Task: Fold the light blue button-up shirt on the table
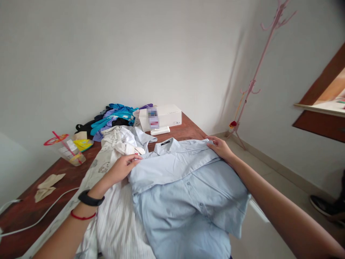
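Note:
A light blue button-up shirt (185, 201) lies across the near edge of the table, its upper part folded over and its lower part hanging toward me. Its collar with a dark label faces the wall. My left hand (124, 168) pinches the shirt's upper left edge. At the upper right edge, my right hand (219, 148) grips the cloth between thumb and fingers. Under and left of the shirt spreads a white striped garment (118, 216), beside a pale printed cloth (93, 172).
A heap of blue and black clothes (115, 117) sits by the wall, next to a white box (169, 115). On the left of the table (24, 219) stand a plastic cup (71, 153) and a white cable (43, 221). A pink coat rack (258, 68) occupies the corner.

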Motion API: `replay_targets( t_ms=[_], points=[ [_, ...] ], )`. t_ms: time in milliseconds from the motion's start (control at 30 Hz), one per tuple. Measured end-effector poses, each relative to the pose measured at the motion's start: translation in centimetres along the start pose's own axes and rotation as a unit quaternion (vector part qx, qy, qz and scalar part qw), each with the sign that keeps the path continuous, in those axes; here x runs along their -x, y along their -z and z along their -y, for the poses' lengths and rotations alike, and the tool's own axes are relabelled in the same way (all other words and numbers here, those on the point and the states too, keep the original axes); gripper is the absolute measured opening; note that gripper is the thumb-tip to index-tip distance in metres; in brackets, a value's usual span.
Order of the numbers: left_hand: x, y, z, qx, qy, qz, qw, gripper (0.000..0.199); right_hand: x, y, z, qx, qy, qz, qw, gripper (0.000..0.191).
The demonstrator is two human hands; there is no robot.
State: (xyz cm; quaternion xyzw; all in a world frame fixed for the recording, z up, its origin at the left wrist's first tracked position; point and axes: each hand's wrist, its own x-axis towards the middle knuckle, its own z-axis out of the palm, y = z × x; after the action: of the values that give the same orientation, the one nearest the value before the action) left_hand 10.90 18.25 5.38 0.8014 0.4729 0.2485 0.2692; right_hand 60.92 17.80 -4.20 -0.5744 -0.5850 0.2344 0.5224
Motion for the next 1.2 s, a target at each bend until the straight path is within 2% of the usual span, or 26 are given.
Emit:
replay_targets(
  t_ms=[67,167,300,400,467,533,600,667,767,867,1033,1200],
  points=[
    [-0.2,0.6,0.4,0.038,0.001,-0.012,0.999,0.046,0.0,0.0,-0.1,0.007,0.000,-0.006,1.000,0.049],
    [-0.3,1.1,1.0,0.022,0.002,-0.014,1.000,0.048,-0.2,-0.2,-0.3,0.028,0.006,-0.006,1.000,0.048],
    [0.1,0.8,1.0,-0.112,0.000,0.025,0.993,0.045,-0.2,-0.3,-0.5,0.062,0.020,-0.009,0.998,0.045],
    [0.6,0.7,0.0,-0.208,-0.004,0.061,0.976,0.048,-0.2,-0.2,-0.6,0.110,0.024,-0.016,0.993,0.046],
    [1.2,0.8,-1.1,-0.253,-0.004,0.060,0.966,0.064,-0.2,-0.1,-0.7,0.138,0.028,-0.019,0.990,0.046],
    [1.9,0.9,-2.2,-0.294,-0.015,0.038,0.955,0.088,-0.2,-0.1,-0.8,0.153,0.032,-0.022,0.987,0.044],
    [3.0,0.8,-3.1,-0.327,-0.054,0.017,0.943,0.107,-0.2,-0.1,-0.9,0.161,0.032,-0.020,0.986,0.043],
    [4.4,0.2,-3.5,-0.342,-0.110,0.022,0.933,0.113,-0.2,-0.1,-0.9,0.164,0.033,-0.016,0.986,0.043],
    [6.9,-1.0,-2.9,-0.341,-0.160,0.082,0.923,0.093,-0.2,-0.1,-0.9,0.170,0.035,-0.016,0.985,0.043],
    [9.1,-2.3,-1.2,-0.344,-0.139,0.123,0.920,0.077,-0.1,-0.2,-0.7,0.190,0.029,-0.014,0.981,0.042],
    [10.5,-3.5,0.6,-0.360,-0.095,0.083,0.925,0.072,0.1,-0.3,-0.3,0.221,0.035,-0.017,0.974,0.040],
    [10.9,-4.1,-0.8,-0.360,-0.079,-0.001,0.929,0.056,0.2,-0.2,0.0,0.233,0.040,-0.019,0.971,0.037]
  ],
)
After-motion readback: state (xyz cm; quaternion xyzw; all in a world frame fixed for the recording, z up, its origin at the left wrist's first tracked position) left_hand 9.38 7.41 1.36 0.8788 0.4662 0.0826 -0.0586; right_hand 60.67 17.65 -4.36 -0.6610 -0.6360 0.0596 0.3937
